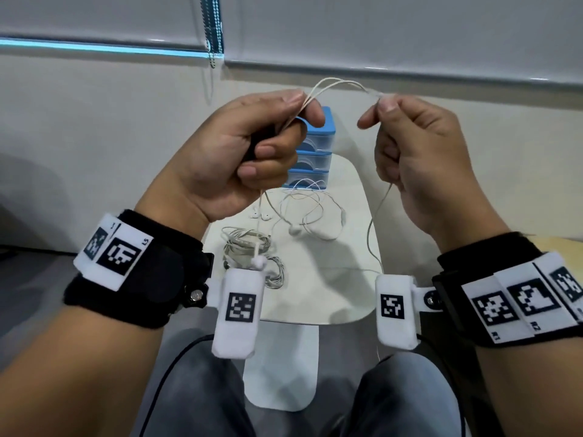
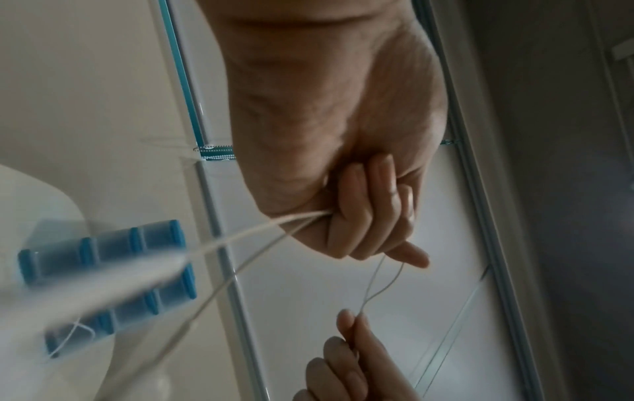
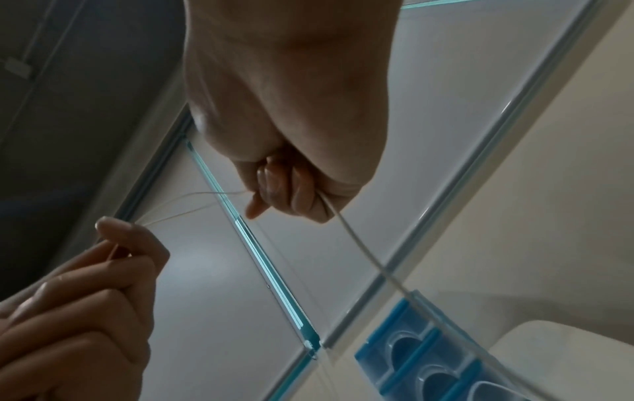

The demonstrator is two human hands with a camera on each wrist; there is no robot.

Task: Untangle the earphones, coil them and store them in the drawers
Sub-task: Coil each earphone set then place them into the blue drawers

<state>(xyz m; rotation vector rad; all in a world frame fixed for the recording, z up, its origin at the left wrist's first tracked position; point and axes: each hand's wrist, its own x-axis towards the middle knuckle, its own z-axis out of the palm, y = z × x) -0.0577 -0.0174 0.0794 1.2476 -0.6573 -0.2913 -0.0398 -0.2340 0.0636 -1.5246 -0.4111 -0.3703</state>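
Observation:
I hold a white earphone cable [image 1: 340, 82] raised above the table, arched between both hands. My left hand [image 1: 252, 146] pinches two strands between thumb and forefinger, the other fingers curled around the cable, which hangs down with an earbud [image 1: 259, 262] at its end. My right hand [image 1: 407, 137] pinches the other end of the arch, and the cable [image 1: 375, 222] trails from it to the table. The blue drawers [image 1: 312, 152] stand behind the hands at the table's far edge, all closed. The wrist views show the strands [image 2: 380, 285] [image 3: 192, 200] running between the curled fingers.
On the small white table [image 1: 331, 294] lie a loose tangle of white earphones [image 1: 309, 212] near the drawers and a greyish coiled bundle [image 1: 249, 247] at the front left. A wall with window blinds and a bead chain [image 1: 214, 33] stands behind. My knees are below the table.

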